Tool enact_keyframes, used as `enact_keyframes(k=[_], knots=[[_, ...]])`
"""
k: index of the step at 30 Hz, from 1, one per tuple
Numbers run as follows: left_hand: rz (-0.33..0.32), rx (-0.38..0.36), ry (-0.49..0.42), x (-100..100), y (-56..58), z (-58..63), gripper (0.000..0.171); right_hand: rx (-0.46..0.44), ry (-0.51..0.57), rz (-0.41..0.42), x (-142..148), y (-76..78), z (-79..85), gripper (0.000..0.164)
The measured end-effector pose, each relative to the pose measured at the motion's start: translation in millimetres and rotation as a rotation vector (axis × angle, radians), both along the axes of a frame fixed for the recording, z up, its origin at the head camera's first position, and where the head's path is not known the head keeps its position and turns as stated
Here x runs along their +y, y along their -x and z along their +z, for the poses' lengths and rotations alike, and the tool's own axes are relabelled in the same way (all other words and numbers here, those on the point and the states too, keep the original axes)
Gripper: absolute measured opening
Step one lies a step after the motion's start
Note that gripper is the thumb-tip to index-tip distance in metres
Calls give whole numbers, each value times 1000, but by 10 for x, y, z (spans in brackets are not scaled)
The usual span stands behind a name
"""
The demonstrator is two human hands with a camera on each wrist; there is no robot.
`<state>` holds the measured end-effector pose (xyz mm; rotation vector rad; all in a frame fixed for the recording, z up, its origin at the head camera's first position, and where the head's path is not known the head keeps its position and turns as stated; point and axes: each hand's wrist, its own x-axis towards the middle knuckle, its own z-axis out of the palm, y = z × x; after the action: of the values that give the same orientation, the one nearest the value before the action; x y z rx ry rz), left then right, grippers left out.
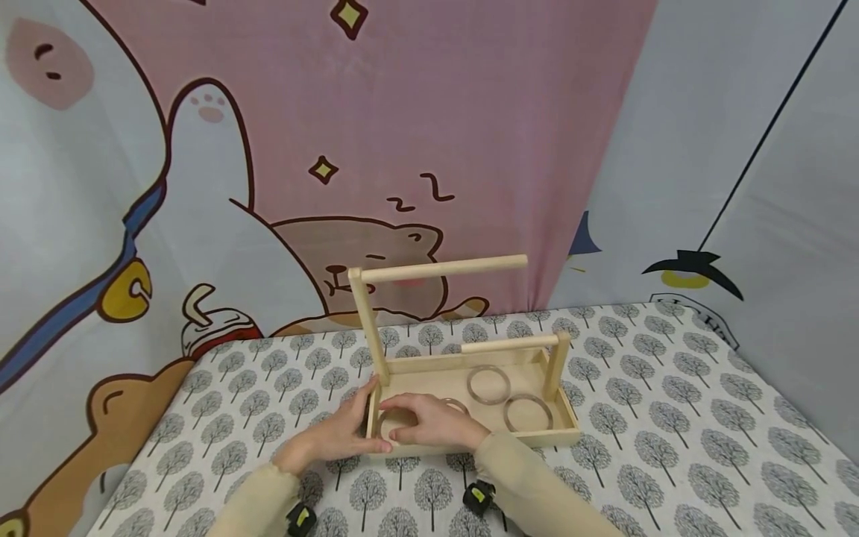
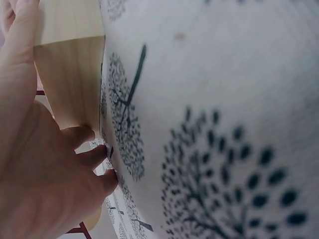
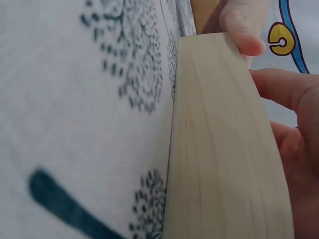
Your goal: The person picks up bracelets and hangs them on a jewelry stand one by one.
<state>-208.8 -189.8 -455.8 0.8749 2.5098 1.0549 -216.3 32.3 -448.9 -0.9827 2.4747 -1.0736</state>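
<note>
A pale wooden tray (image 1: 470, 359) carries a tall L-shaped post with a bar (image 1: 443, 268) at its left end and a shorter one (image 1: 513, 344) at its right. My left hand (image 1: 338, 429) grips the tray's left end, thumb along the front corner, fingers on the end wall. Inside that end, my right hand (image 1: 432, 424) holds a thin brownish bangle (image 1: 382, 426) between thumb and fingers, partly covering it. Another bangle (image 1: 458, 403) shows behind the right hand. Two more, a rear bangle (image 1: 488, 403) and a front bangle (image 1: 528, 430), lie in the right half.
The tray stands on a tree-patterned tablecloth (image 1: 637, 418). Behind the table hangs a cartoon-printed curtain (image 1: 483, 149). Both bars jut inward above the tray, the tall one well over hand height.
</note>
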Motion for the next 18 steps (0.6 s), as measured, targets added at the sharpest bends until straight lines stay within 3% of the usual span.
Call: enact_keyframes(k=[2, 11, 18], knots=[[3, 0, -2, 4, -8, 9, 113, -2, 16, 40, -11, -1, 5, 52], [23, -33, -5, 27, -9, 14, 112, 112, -54, 36, 45, 54, 9, 57], [35, -37, 18, 14, -22, 42, 111, 30, -86, -57, 36, 88, -23, 64]])
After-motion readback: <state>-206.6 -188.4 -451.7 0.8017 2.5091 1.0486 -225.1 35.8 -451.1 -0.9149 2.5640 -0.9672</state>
